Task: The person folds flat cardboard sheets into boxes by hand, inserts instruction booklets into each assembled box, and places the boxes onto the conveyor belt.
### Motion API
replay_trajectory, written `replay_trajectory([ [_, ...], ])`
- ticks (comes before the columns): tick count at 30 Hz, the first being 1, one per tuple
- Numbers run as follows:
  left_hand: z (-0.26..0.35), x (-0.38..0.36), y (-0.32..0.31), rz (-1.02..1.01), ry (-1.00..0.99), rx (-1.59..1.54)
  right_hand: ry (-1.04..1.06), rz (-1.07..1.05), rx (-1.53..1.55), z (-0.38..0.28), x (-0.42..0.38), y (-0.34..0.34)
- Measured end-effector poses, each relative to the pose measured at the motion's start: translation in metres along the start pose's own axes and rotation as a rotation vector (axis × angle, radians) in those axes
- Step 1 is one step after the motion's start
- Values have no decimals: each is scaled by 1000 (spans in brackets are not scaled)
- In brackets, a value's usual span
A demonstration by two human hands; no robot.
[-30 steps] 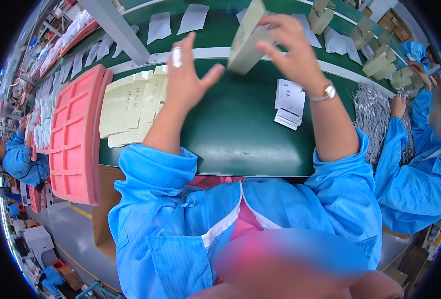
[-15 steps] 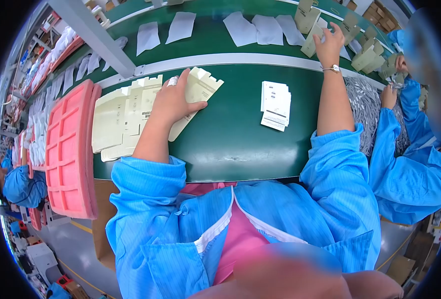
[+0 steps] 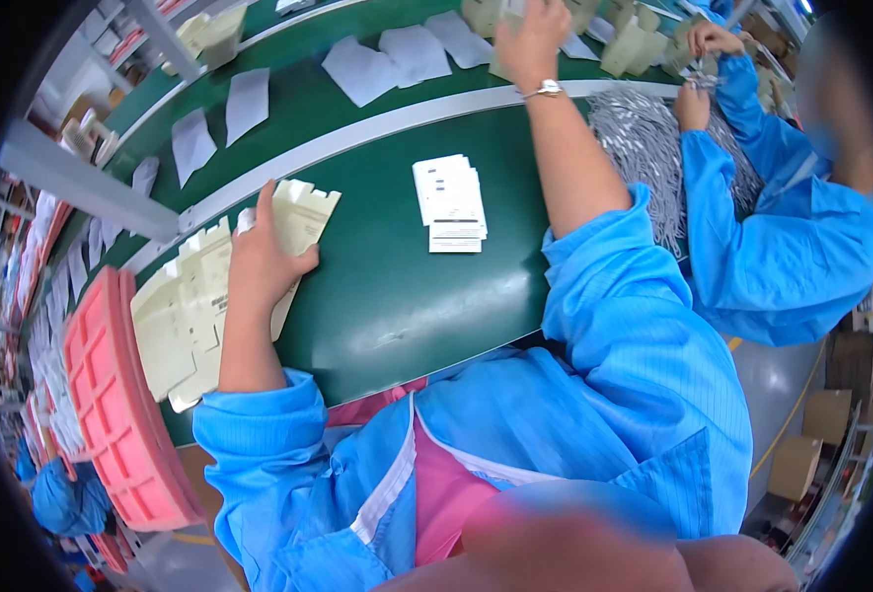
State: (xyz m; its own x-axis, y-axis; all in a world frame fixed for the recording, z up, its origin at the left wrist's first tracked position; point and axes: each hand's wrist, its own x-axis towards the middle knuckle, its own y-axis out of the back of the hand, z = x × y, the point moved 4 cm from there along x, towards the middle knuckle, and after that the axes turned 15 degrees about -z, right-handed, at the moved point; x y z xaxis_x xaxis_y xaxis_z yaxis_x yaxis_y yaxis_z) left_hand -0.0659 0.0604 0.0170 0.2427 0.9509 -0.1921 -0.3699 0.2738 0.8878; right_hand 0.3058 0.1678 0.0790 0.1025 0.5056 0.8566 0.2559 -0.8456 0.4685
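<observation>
My left hand (image 3: 264, 259) lies with thumb and fingers apart on flattened pale-yellow cartons (image 3: 178, 331), which overlap in a fanned stack. Its palm covers part of the outermost carton (image 3: 310, 212). A ring shows on one finger. My right hand (image 3: 535, 47) reaches over the green conveyor belt (image 3: 293, 123), beside folded pale-yellow cartons (image 3: 634, 47). Its fingers are partly cut off by the top of the view; they look apart, touching or close to a carton. Between my arms sits a stack of printed white cards (image 3: 451, 204) on the green table (image 3: 377, 306).
Pink trays (image 3: 125, 395) stand against the table's left end. White sheets (image 3: 359, 71) lie spaced along the belt, behind a pale metal rail (image 3: 367, 143). To the right are bundled grey cables (image 3: 639, 148) and a co-worker's blue sleeve (image 3: 752, 257). A metal post (image 3: 91, 183) rises at left.
The view has turned, so the table and both hands appear further left and tilted. My left hand stays on the flattened cartons. My right hand remains over the belt near the folded cartons.
</observation>
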Motion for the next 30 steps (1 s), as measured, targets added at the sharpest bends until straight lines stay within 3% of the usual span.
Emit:
replay_trajectory([
  [2,5,-1,0,32,-10,43,65,-20,109,-22,7,-5],
  [3,7,-2,2,70,-16,-58,184,-359,271,-56,2,-21],
  [4,9,-3,4,110,-21,-159,292,-541,431,-81,-7,-23],
  [6,10,-3,5,151,-29,-258,217,-1034,619,-135,-40,-17],
  [7,11,-3,8,241,-154,-378,296,-1266,721,-152,-57,-19],
  [9,12,-7,12,411,-405,-615,200,-1474,1105,-187,-84,-13],
  [10,12,-9,11,409,-409,-612,197,-1469,1105,-202,-93,-7],
  [12,21,-19,9,448,-639,-536,-71,-1258,1880,-225,-99,10],
  [13,25,-22,8,466,-752,-499,-76,-1256,1879,-228,-102,11],
  [16,35,-27,9,598,-801,-470,267,-869,1686,-228,-97,24],
  [18,34,-29,9,664,-823,-458,249,-941,1663,-228,-94,33],
  [20,26,-28,4,532,-686,-440,217,-1079,1621,-229,-92,41],
  [22,25,-29,1,464,-622,-430,196,-993,1746,-232,-90,42],
  [24,23,-35,3,615,-604,-520,151,-806,1991,-231,-88,44],
  [26,21,-37,3,693,-597,-571,100,-884,2017,-231,-90,43],
  [28,13,-32,-4,566,-576,-718,-1,-1036,2075,-232,-94,39],
  [30,-1,-27,-13,438,-552,-858,32,-1052,2052,-231,-96,34],
])
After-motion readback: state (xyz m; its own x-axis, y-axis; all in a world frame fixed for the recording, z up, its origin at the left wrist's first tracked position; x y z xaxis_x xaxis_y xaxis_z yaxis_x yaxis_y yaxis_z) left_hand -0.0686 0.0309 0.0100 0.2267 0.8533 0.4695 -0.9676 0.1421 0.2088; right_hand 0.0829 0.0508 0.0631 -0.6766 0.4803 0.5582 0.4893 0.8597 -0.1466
